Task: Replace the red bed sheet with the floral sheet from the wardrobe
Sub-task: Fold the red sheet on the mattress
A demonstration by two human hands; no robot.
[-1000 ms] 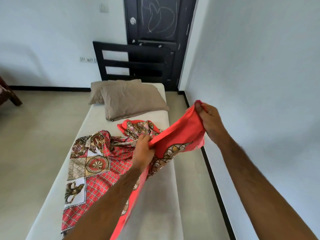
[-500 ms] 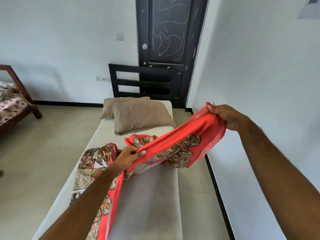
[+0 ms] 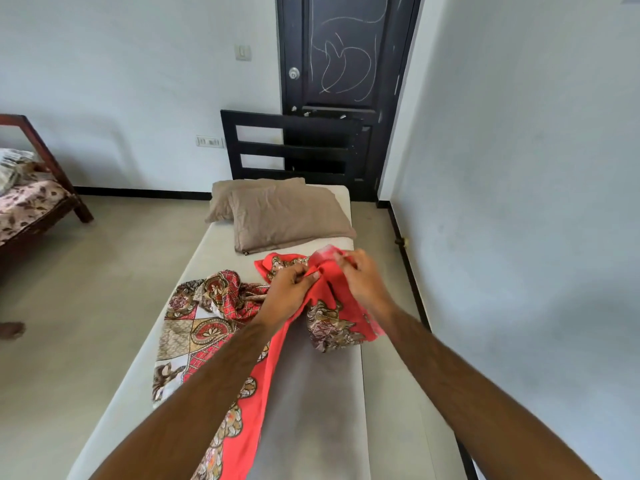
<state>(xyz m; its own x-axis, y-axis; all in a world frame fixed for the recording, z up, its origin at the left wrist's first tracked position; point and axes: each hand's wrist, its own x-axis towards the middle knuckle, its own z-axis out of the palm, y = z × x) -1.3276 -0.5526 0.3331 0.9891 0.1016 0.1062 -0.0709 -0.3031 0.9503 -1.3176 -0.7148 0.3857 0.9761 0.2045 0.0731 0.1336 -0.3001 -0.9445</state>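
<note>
Red bed sheet (image 3: 221, 320): one, patterned with paisley and check panels on a red ground, plain red on its reverse. It lies bunched on the left and middle of the mattress (image 3: 318, 410), with one edge lifted off toward the far right. Judged to be in the course of being gathered up for removal, since most of the mattress already shows bare.

Hands: two. The left hand (image 3: 291, 289) pinches a fold of the red edge, its grip narrow and closed on cloth. The right hand (image 3: 363, 275), just beside it and blurred, has its fingers curled on the same edge a little farther along. The hands sit close together, probably to bring two points of the hem into one bundle that lifts cleanly rather than trailing.

Floral sheet: none in view; the wardrobe is not in view either.

Pillows (image 3: 287, 216): two, taupe, overlapping at the far end of the mattress, against the headboard (image 3: 263, 147). The sheet's far corner lies just near them, apart from them as far as can be told.

Mattress: one, pale, uncovered along its near and right parts.

Headboard: one, black, slatted.

Door (image 3: 346, 64): one, black, chalk-scrawled, shut, behind the headboard.

Second bed (image 3: 34, 202): one, wooden frame with printed cover, far left, well apart.
</note>
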